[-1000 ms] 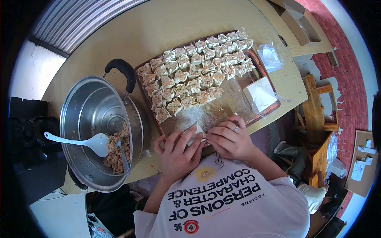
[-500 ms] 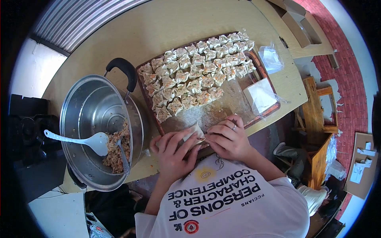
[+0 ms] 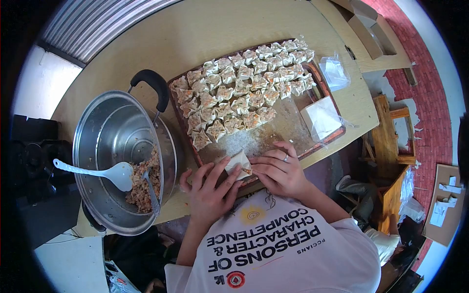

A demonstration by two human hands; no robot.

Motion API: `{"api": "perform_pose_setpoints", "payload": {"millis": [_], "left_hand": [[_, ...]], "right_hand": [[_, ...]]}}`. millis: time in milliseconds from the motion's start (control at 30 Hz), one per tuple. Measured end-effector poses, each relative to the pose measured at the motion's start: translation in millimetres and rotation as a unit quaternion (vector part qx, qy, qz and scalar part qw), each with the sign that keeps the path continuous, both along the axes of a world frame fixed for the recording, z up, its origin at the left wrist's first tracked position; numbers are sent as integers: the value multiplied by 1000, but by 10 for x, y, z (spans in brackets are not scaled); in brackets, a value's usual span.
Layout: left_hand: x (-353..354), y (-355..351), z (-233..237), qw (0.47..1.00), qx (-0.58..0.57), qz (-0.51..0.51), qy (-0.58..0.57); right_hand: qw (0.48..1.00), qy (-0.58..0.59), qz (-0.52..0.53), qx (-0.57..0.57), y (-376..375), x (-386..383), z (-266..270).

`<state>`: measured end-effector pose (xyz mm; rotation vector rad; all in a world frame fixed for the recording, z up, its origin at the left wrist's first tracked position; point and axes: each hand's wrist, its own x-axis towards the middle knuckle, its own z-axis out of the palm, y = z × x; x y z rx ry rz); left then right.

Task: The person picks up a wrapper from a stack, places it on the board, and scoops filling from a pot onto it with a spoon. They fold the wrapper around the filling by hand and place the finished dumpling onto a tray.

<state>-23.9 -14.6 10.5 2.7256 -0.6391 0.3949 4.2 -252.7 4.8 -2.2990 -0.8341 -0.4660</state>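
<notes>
A white dumpling wrapper [image 3: 238, 163] with some orange-flecked filling at its lower edge is between my hands, over the near edge of the tray [image 3: 288, 119]. My left hand [image 3: 211, 188] has its fingers closed on the wrapper's left side. On the other side, my right hand [image 3: 279, 168], with a ring on one finger, pinches the wrapper's corner. Beyond them, rows of filled open-topped dumplings [image 3: 239, 88] cover the far and left parts of the tray. A stack of square wrappers [image 3: 321, 118] lies at the tray's right end, partly under clear plastic.
At left stands a large steel pot [image 3: 105, 141] with ground filling [image 3: 144, 188], a white ladle [image 3: 117, 177] and a spoon [image 3: 152, 195] inside. A clear plastic bag [image 3: 334, 73] lies right of the tray. An open cardboard box [image 3: 373, 36] is at far right. Another person's leg [image 3: 364, 193] shows below.
My left fingers have drawn down and left, uncovering more of the wrapper's face. My right hand has stayed almost in place, still at the wrapper's corner.
</notes>
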Motion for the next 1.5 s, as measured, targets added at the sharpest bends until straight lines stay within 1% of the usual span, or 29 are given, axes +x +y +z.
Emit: {"api": "perform_pose_setpoints", "payload": {"millis": [167,333,467,867,1067,1167,1233,1267,1333,1367,1433,1500], "left_hand": [[26,-20,13,1000,-8,-4,-17],[38,-34,27,1000,-19,-4,-17],[37,-25,-15,999,-35,2,-9],[23,-42,-36,998,-57,2,-33],[29,-55,-3,999,-38,4,-33],[18,-60,-27,998,-38,7,-42],[19,-70,-17,998,-42,9,-40],[19,-73,-15,998,-46,10,-37],[22,-75,-20,998,-50,11,-39],[23,-78,-22,998,-53,10,-41],[24,-85,-19,998,-55,12,-38],[25,-80,-12,998,-55,17,-36]], "right_hand": [[1000,19,11,18,14,8,5],[997,74,25,27,23,47,120],[996,77,40,29,44,95,155],[997,68,21,43,138,75,79],[998,57,18,35,129,47,102],[996,76,40,39,92,69,161],[977,187,9,103,80,88,236],[977,187,10,102,79,111,259],[969,237,-13,63,76,169,286],[970,236,-14,63,84,184,281],[971,236,-28,26,119,213,262],[974,224,-19,21,137,236,251]]}}
